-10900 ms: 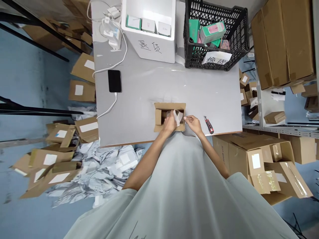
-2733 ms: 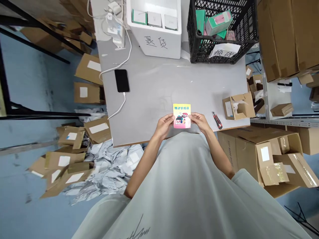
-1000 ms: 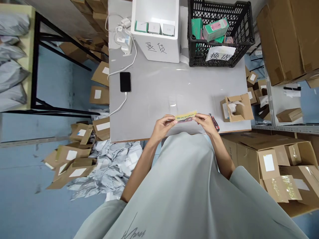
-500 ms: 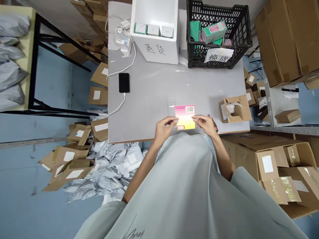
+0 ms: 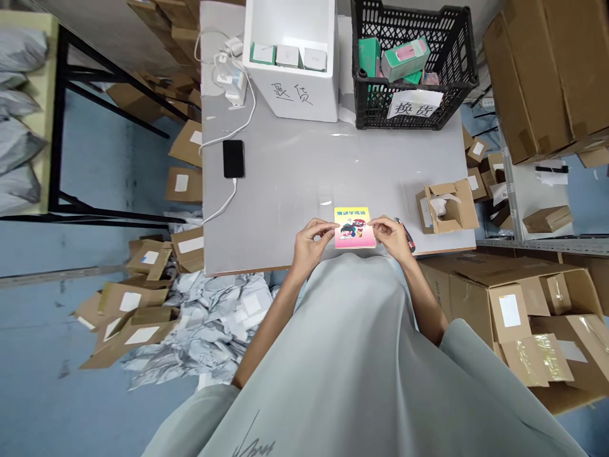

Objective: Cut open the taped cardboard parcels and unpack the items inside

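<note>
Between both hands, near the table's front edge, is a small square booklet with a yellow-to-pink cover, Chinese lettering and cartoon figures. My left hand pinches its left edge between thumb and fingers. On the opposite edge, my right hand pinches it the same way. A red and black tool, perhaps a utility knife, lies just beyond my right hand and is partly hidden by it. An opened small cardboard box with white wrapping inside stands farther right.
At the table's back stand a white foam box holding small boxes and a black plastic crate with green boxes. A black phone-like device with white cables lies at left. Cartons and a pile of grey mailing bags flank me.
The booklet has been turned over: its barcode side faced up before, and now the cartoon cover does. Both hands still hold its edges in nearly the same place.
</note>
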{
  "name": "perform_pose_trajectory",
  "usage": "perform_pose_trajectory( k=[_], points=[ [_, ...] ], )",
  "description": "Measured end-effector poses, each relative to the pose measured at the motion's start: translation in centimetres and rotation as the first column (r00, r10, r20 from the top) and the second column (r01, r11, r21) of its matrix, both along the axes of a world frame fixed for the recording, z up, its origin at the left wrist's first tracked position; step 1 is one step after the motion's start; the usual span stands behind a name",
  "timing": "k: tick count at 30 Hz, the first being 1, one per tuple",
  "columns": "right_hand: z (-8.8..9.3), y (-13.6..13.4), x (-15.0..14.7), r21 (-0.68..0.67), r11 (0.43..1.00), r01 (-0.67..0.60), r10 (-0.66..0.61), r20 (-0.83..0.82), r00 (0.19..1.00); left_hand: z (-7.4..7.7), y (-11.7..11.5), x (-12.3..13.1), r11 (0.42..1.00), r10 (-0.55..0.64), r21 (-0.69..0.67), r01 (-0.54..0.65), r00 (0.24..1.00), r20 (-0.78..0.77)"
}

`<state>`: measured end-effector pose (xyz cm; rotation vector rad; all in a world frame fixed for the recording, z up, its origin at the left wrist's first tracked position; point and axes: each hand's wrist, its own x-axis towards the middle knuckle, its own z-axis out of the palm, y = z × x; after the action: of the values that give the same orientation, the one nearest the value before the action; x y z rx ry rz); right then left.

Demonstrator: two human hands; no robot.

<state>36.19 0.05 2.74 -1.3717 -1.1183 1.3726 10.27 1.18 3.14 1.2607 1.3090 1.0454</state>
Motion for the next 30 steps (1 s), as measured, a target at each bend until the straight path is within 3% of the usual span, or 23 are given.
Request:
perform_pose_trajectory(
  k=[6, 13, 18, 25, 30],
  points=[
    [0.4, -0.4, -0.2, -0.073, 0.997, -0.02, 0.019, -0.015, 1.0, -0.3, -0.8, 0.0, 0.995, -0.038, -0.091, 0.041, 0.998, 0.04],
    [0.1, -1.1, -1.4, -0.075, 0.997, 0.033, -0.028, 0.075, 0.997, -0.9, -1.8, 1.3, 0.979, 0.097, -0.185, -0.087, 0.994, 0.048],
    [0.2, -1.6, -2.4, 0.043, 0.998, 0.048, -0.056, 0.203, 0.978, -1.2, -1.9, 1.7, 0.977, 0.164, -0.142, -0.16, 0.986, 0.018],
    [0.8, -1.7, -2.8, 0.067, 0.993, 0.101, -0.116, 0.298, 0.947, -0.9, -2.2, 2.4, 0.974, 0.189, -0.134, -0.185, 0.982, 0.016],
    [2.5, -1.6, -5.1, 0.042, 0.993, 0.112, -0.118, 0.18, 0.977, -0.1, -2.9, 3.6, 0.973, 0.229, -0.007, -0.231, 0.967, -0.116]
  ],
)
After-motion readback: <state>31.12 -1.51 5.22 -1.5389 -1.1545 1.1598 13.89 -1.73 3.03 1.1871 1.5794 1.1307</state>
